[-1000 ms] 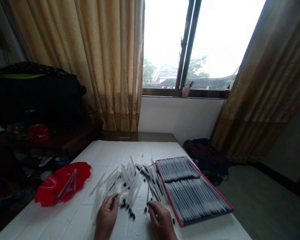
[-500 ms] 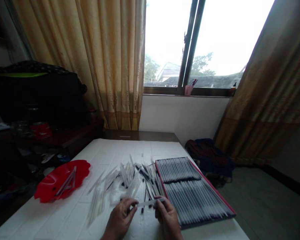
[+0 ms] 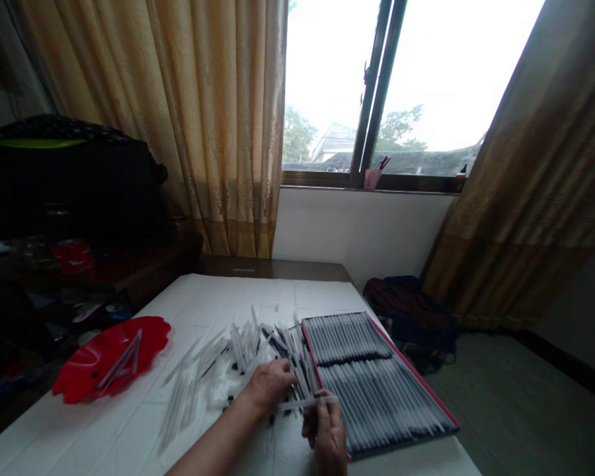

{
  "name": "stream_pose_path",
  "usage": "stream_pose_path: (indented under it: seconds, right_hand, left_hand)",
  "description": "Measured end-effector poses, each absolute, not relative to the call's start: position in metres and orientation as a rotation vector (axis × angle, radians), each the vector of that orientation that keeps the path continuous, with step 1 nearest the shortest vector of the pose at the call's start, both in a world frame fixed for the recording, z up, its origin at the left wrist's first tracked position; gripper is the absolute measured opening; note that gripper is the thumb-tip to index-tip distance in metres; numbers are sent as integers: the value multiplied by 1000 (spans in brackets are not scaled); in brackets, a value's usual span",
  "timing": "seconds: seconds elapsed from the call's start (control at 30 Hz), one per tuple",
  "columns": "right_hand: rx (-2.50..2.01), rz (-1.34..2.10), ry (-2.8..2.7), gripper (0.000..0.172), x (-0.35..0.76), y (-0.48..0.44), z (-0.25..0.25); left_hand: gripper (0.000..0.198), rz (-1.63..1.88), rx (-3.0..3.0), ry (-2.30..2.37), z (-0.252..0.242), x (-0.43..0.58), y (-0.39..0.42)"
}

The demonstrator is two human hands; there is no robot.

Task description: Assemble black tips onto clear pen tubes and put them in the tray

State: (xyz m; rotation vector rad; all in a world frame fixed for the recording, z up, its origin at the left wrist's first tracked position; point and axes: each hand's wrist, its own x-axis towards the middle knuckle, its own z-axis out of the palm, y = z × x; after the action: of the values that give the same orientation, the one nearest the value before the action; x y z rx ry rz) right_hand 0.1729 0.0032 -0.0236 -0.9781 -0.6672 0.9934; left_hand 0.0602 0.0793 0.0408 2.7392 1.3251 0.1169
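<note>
My right hand (image 3: 326, 426) pinches a clear plastic pen barrel (image 3: 302, 402), which lies sideways and points left. My left hand (image 3: 272, 383) reaches over the near part of a loose pile of clear pen barrels (image 3: 245, 344) and dark thin pieces. Its fingers curl downward, close together; what they grip, if anything, is hidden. Small black pieces lie on the table just below this hand. Right of both hands, a flat red-edged box (image 3: 383, 387) holds two rows of pens with dark ends, packed side by side.
A red wavy-edged plate (image 3: 74, 373) with a few clear barrels stands at the left of the white table (image 3: 178, 307). More barrels (image 3: 178, 403) lie between the plate and my left arm. Dark cloth (image 3: 411, 307) is heaped beyond the table's right side.
My left hand has let go of the barrel's left end and moved forward and right to the pile. My right hand keeps the barrel, nearly in place.
</note>
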Motion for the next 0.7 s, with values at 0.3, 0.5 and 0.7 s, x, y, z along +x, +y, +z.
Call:
stream_pose_path:
  seconds: [0.3, 0.5, 0.7]
  right_hand:
    - [-1012, 1015, -690, 48, 175, 7, -34]
    - [-1072, 931, -693, 47, 171, 6, -31]
    - [-1092, 944, -697, 52, 173, 6, -28]
  left_hand:
    - [13, -69, 2884, 1175, 52, 56, 89]
    - [10, -133, 2962, 1128, 46, 48, 91]
    - [11, -73, 2979, 1151, 40, 35, 87]
